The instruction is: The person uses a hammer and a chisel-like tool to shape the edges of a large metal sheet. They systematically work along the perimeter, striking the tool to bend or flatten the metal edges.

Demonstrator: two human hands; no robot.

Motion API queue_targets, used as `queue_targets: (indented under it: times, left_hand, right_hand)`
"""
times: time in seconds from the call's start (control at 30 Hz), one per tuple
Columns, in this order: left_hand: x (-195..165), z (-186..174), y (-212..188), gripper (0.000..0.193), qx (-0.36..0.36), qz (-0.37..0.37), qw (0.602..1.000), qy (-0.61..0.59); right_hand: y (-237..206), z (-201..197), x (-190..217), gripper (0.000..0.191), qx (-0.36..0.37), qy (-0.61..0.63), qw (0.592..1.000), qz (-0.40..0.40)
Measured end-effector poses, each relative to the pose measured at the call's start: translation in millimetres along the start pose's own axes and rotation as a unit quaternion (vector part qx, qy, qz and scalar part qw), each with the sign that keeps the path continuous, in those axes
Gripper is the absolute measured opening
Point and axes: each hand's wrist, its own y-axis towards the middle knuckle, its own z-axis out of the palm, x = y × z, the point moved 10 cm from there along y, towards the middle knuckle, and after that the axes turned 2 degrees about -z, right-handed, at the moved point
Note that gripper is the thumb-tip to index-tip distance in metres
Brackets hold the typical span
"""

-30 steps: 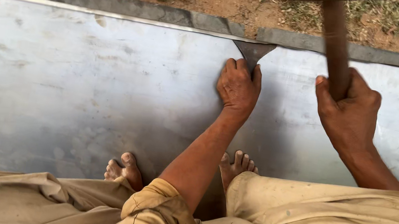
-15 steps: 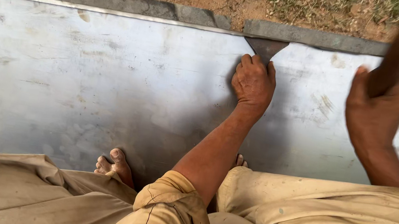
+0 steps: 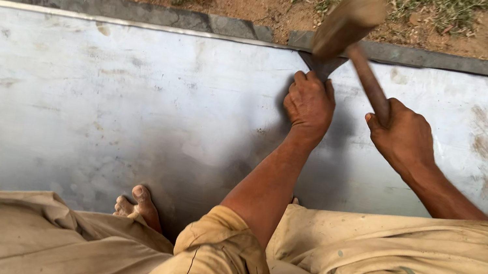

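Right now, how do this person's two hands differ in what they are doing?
The left hand lies knuckles-up on the grey metal sheet, fingertips at a dark wedge-shaped piece on the far edge; the right hand is off the sheet, shut around a wooden mallet handle. The left arm reaches out straight; the right is angled in from the side. Both are bare and work at the same spot on the edge.
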Motion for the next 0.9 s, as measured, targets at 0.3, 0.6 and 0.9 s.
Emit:
queue_targets:
  times: [0.3, 0.6, 0.9]
  left_hand:
    - [43.7, -32.5, 13.7, 0.035, -0.041, -0.004, 0.999, -0.001]
    - [51.9, -67.8, 13.2, 0.034, -0.062, 0.000, 0.998, 0.001]
    - [62.1, -68.5, 13.8, 0.032, -0.063, -0.004, 0.998, 0.018]
  right_hand:
    - [0.6, 17.4, 26.3, 0.033, -0.040, -0.056, 0.991, -0.116]
    - [6.6, 22.1, 30.3, 0.033, -0.052, 0.053, 0.991, -0.110]
    - [16.6, 47.2, 28.5, 0.035, -0.028, 0.075, 0.989, -0.121]
